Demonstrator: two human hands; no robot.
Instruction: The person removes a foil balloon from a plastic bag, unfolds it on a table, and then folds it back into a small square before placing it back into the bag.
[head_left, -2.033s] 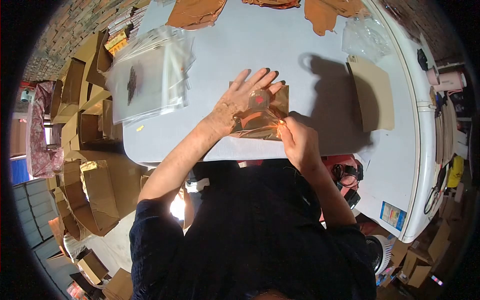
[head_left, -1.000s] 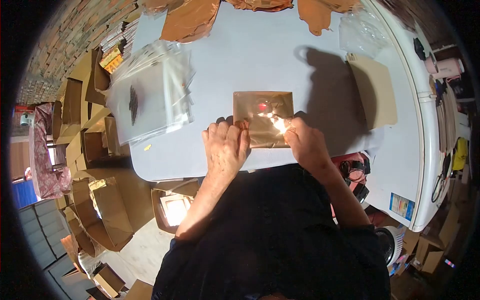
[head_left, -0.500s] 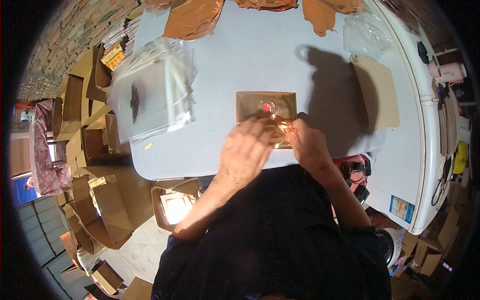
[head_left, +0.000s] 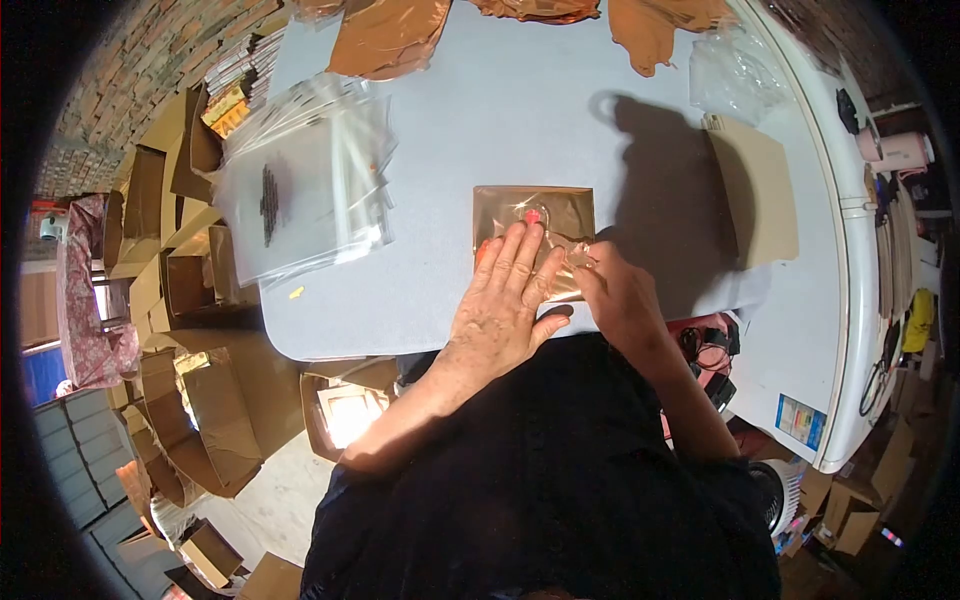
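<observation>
A square gold-brown packet (head_left: 560,205) with a shiny clear covering lies near the front edge of the pale table, and a small red spot shows near its middle. My left hand (head_left: 502,315) rests flat on its lower left part, fingers extended and thumb out to the side. At the packet's right edge, my right hand (head_left: 622,290) pinches a crinkled bit of clear film (head_left: 579,256) between thumb and fingers. Both hands hide much of the packet's lower half.
Clear plastic sleeves (head_left: 310,180) are stacked on the table's left. Copper-coloured foil pieces (head_left: 390,38) lie along the far edge. A beige board (head_left: 765,190) and clear crumpled plastic (head_left: 735,75) are at the right. Cardboard boxes (head_left: 205,410) crowd the floor at left.
My left hand has settled from a blurred, moving pose above the packet to lying flat with fingers spread. My right hand stays at the packet's right side, still gripping film.
</observation>
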